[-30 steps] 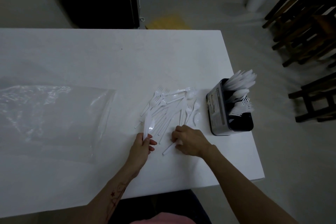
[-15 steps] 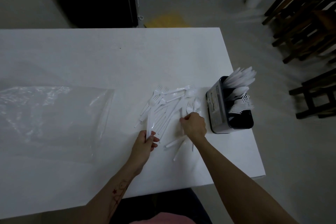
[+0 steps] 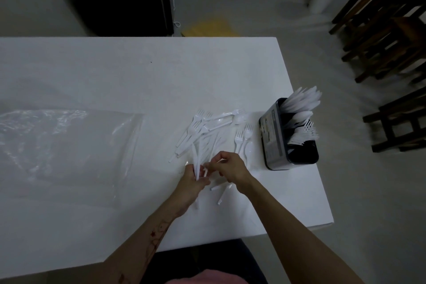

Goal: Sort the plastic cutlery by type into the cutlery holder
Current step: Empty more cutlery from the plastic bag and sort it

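The left hand [image 3: 192,181] grips a bundle of white plastic knives [image 3: 196,159]; the right hand [image 3: 231,166], just beside it, pinches another white plastic piece [image 3: 211,164] above the white tabletop [image 3: 115,76].

No legible text anywhere. Cutlery holder [image 3: 290,136], right side of worktop [image 3: 138,76]: paper label on its left-facing wall, print too small and blurred to read. Red mark on left forearm [image 3: 147,237]: shape unclear, no letters or numbers made out.
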A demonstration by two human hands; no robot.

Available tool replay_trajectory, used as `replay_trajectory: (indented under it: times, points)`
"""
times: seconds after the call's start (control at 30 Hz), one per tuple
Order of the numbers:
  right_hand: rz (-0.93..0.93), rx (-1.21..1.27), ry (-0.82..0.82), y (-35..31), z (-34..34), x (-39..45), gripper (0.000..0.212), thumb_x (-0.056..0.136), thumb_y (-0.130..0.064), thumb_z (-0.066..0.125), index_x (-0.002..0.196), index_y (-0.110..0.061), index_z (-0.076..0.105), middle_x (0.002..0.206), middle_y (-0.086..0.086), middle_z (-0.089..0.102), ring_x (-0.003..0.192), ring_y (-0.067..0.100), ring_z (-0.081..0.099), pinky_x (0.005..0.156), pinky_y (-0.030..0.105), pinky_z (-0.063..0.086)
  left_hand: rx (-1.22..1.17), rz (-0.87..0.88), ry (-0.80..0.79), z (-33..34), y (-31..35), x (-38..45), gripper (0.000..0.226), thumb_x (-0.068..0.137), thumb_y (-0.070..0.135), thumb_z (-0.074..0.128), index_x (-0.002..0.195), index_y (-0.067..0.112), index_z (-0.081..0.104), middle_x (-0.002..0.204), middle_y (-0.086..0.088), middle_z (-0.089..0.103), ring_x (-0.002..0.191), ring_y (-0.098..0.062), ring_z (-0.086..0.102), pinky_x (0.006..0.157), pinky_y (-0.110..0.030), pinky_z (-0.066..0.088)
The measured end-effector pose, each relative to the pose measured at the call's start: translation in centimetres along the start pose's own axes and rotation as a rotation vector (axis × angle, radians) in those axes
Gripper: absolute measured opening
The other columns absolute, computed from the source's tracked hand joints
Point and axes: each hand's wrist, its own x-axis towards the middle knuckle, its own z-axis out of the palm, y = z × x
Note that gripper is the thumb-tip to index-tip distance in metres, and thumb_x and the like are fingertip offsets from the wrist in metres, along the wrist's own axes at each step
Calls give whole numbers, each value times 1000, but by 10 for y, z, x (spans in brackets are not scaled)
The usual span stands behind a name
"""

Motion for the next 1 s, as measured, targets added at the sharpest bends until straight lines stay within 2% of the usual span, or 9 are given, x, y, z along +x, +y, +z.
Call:
replay_trajectory:
  times: [0.07, 0.2, 0.3, 0.43, 0.53, 0.67, 0.77, 0.9, 1.0]
  points:
    - [25, -5, -2, -3, 0, 3, 27, 82, -42, 75, 80, -15, 71, 78, -2, 74, 62, 5, 58, 52, 17, 40, -57, -2, 26, 0, -3, -2, 25, 95, 4, 50, 118, 9, 43, 108, -7, 58, 84, -12, 61, 72, -19, 52]
    - [57, -28, 385, -7, -2, 31, 32, 88, -40, 69, 96, -9, 66, 79, 3, 72, 69, 15, 68, 75, 35, 59, -180, -39, 90, -4, -8, -1, 19, 96, -5, 40, 110, 6, 46, 100, -8, 54, 78, -15, 55, 70, -19, 52]
    - [97, 3, 511, -13, -4, 52, 33, 88, -40, 67, 96, -10, 57, 87, 12, 71, 70, 25, 71, 76, 44, 60, -170, -51, 126, -9, -11, -1, 26, 90, -10, 38, 100, 11, 51, 86, -6, 52, 67, -15, 48, 59, -21, 46]
    - [92, 53, 513, -16, -8, 66, 24, 90, -30, 69, 86, -8, 60, 76, 9, 70, 67, 23, 70, 76, 44, 61, -176, -49, 169, -15, -15, -2, 7, 93, 10, 45, 97, 12, 51, 71, -2, 46, 59, -13, 39, 54, -26, 36]
    - [87, 136, 510, -11, -12, 67, 18, 89, -24, 70, 82, -8, 67, 66, 2, 68, 67, 18, 67, 81, 37, 59, -128, 30, 182, -17, -16, -3, 16, 101, 23, 39, 96, 14, 52, 75, 0, 46, 59, -11, 40, 54, -23, 37]
    - [111, 223, 458, -11, -25, 55, 18, 92, -29, 66, 89, -11, 68, 78, 1, 69, 61, 13, 58, 61, 30, 50, -103, 87, 222, -16, -12, -3, 17, 102, 18, 37, 102, 15, 53, 89, -2, 58, 69, -13, 55, 68, -22, 49]
    - [82, 317, 296, -12, -37, 40, 16, 91, -27, 67, 87, -12, 67, 79, 0, 66, 63, 13, 53, 53, 25, 40, -92, 86, 240, -14, -6, 2, 21, 103, 18, 34, 111, 10, 51, 102, -2, 63, 82, -12, 61, 75, -22, 50]
    - [76, 262, 36, -13, -25, 28, 20, 88, -29, 72, 88, -9, 69, 80, 1, 70, 64, 11, 56, 49, 22, 35, -114, 26, 81, -6, 4, 5, 21, 102, 22, 38, 111, 7, 50, 104, -3, 67, 88, -15, 65, 78, -26, 49]
    - [47, 186, 95, -9, -6, 28, 24, 88, -34, 71, 89, -10, 70, 78, 0, 74, 62, 9, 60, 51, 22, 41, -87, 15, 9, 0, 4, 2, 19, 100, 23, 43, 111, 8, 48, 94, -6, 63, 78, -17, 61, 74, -26, 49]
